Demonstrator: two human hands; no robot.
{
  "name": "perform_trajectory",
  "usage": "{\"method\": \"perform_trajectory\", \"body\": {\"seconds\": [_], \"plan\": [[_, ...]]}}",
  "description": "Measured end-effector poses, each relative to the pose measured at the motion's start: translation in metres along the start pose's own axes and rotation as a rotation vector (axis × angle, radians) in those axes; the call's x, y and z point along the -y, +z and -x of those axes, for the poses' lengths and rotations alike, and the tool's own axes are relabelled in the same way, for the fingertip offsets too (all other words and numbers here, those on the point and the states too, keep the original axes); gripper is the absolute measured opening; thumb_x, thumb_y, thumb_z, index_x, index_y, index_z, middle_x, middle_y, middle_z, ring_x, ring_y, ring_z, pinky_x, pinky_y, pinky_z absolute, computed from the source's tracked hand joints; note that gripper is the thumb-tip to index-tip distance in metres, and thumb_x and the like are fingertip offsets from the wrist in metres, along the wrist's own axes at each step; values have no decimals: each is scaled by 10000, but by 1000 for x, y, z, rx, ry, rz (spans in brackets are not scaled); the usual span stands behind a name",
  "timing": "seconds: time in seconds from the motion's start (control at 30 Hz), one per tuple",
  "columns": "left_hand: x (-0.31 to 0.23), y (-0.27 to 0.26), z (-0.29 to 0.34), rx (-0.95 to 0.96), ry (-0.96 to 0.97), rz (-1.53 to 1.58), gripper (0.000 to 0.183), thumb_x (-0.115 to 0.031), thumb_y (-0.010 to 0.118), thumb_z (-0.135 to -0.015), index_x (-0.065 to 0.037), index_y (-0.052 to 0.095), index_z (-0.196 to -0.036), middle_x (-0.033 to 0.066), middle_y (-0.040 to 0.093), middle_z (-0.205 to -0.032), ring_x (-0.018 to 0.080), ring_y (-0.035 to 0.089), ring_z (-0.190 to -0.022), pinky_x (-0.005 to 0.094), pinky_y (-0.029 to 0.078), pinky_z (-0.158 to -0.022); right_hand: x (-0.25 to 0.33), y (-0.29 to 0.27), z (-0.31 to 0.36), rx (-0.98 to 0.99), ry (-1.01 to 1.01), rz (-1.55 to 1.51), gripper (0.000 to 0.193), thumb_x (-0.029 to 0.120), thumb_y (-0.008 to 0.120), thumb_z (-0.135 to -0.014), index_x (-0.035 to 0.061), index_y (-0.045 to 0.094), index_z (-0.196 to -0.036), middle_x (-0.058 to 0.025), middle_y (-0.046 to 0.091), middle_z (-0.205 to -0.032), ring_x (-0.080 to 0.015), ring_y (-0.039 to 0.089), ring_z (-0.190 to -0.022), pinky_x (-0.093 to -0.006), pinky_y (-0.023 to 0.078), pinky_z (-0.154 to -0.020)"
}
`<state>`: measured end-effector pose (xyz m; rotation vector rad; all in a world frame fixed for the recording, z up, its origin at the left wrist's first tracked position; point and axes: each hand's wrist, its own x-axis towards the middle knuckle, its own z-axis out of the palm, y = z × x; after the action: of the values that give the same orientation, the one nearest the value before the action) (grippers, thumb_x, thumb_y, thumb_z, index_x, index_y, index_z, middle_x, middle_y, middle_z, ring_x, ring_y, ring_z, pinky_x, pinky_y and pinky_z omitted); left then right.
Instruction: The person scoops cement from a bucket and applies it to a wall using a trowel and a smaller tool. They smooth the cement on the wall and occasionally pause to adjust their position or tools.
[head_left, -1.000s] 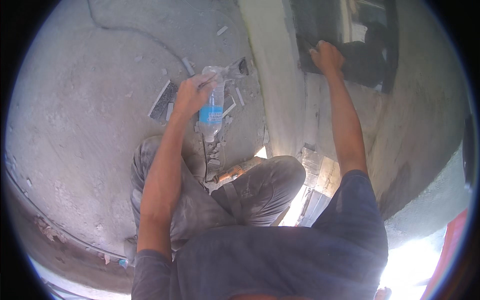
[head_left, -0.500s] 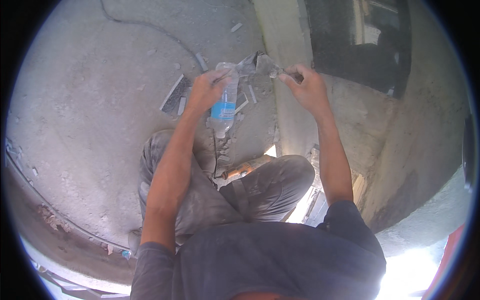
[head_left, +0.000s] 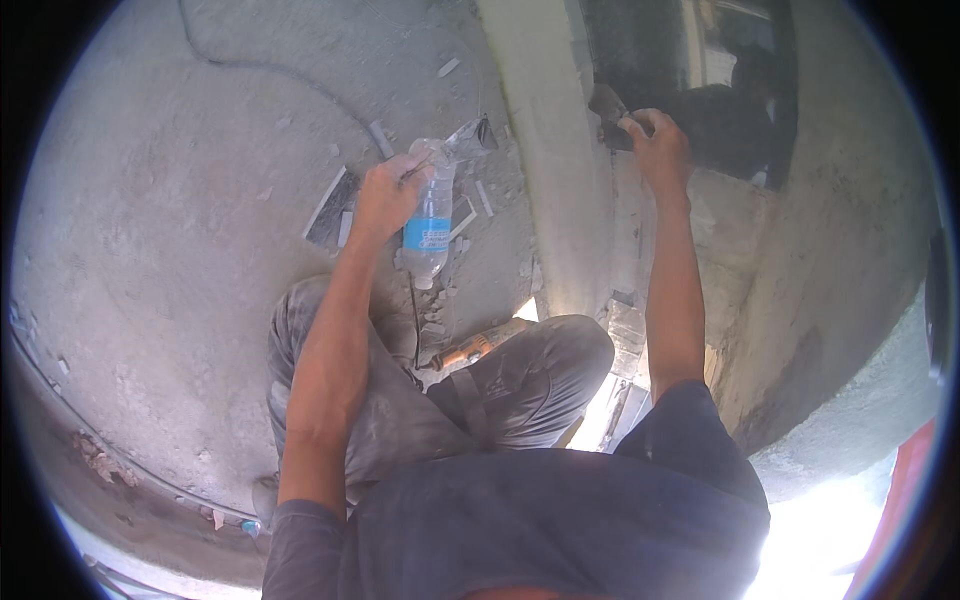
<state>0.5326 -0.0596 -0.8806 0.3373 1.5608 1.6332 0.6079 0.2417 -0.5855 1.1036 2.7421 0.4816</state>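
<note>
My left hand (head_left: 388, 192) is closed at the upper end of a clear plastic bottle (head_left: 428, 232) with a blue label. The bottle's narrow neck points back toward me. Beyond it a crumpled silvery sheet (head_left: 474, 137) shows against the floor. My right hand (head_left: 660, 150) is pinched on a small flat blade like a putty knife (head_left: 607, 103); its handle is mostly hidden by the fingers. That blade is at the left edge of a dark glossy slab (head_left: 690, 120). Whether it touches the slab I cannot tell.
An orange power tool (head_left: 475, 348) lies by my crossed legs (head_left: 510, 400). Broken tile pieces (head_left: 328, 205) and rubble litter the dusty floor (head_left: 180, 250). A dark cable (head_left: 290, 72) curves across the far left. A pale concrete ledge (head_left: 550, 150) runs between floor and slab.
My right hand has moved right and slightly up with the blade, from beside the silvery sheet to the slab's edge. The left hand stays at the bottle; the whole view has shifted slightly.
</note>
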Motion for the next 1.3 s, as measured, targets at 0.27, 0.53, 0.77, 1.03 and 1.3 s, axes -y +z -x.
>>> {"method": "perform_trajectory", "body": {"seconds": [0.27,0.53,0.77,1.03,1.3], "plan": [[9,-1,-3,58,7,33,484,-281,782,-1016,-11,737,-1415,216,758,-1395,298,735,-1280,384,552,-1089,-26,11,-42,39,-64,291,256,344,767,-1009,166,813,-1187,-69,789,-1192,-326,741,-1146,-519,554,-982],[3,-3,0,52,16,-46,493,-301,776,-1023,-24,732,-1428,211,754,-1406,305,726,-1300,397,549,-1102,-18,21,-53,51,-65,374,241,342,782,-1005,168,820,-1168,-60,808,-1151,-323,758,-1131,-529,571,-950],[5,-4,-1,45,45,-81,476,-283,769,-1028,-22,734,-1426,206,756,-1406,294,729,-1294,391,549,-1098,-8,19,-60,119,83,369,280,389,812,-983,175,847,-1160,-107,834,-1143,-327,788,-1112,-498,601,-915],[5,-4,0,37,23,-18,437,-241,773,-1005,-36,756,-1392,222,769,-1357,332,748,-1251,400,561,-1071,-2,19,-47,65,110,391,292,381,804,-979,121,834,-1108,-130,824,-1095,-350,786,-1077,-506,598,-899],[-4,-4,0,56,-53,9,441,-250,774,-995,-51,762,-1389,220,776,-1342,346,749,-1250,413,560,-1067,14,11,-15,-136,115,121,363,392,746,-1020,47,770,-1130,-175,804,-1060,-388,772,-1071,-499,586,-901]]}}
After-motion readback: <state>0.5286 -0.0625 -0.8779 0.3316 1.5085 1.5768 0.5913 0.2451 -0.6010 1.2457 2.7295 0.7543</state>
